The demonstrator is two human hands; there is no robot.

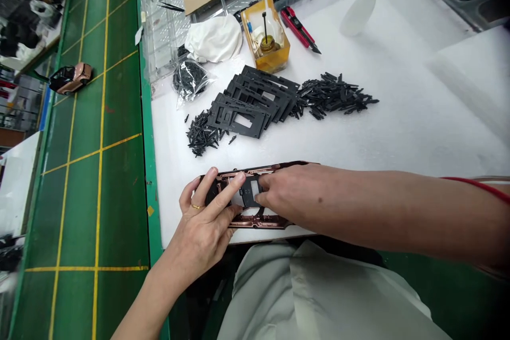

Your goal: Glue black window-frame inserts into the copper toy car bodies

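Note:
At the table's near edge lies a copper-coloured model car body (274, 221), its hollow inside facing up. My left hand (207, 212), with a ring on one finger, grips its left end, fingers spread across the rim and thumb inside. A black plastic frame piece (250, 191) with a rectangular window sits within the shell. Bent fingertips of my right hand (282, 191) close on that piece's right edge; the hand hides the shell's right part. Beyond both hands is a fanned stack of similar black frames (258, 96), between a pile of small black parts (201, 135) and a larger pile of black strips (334, 95).
Behind the stack stand a yellow box (274, 61) with a small jar, a red utility knife (299, 29), a white cloth (214, 38) and a bag of black parts (190, 78). Left of the table, a green belt (123, 196) carries a copper model car (71, 78).

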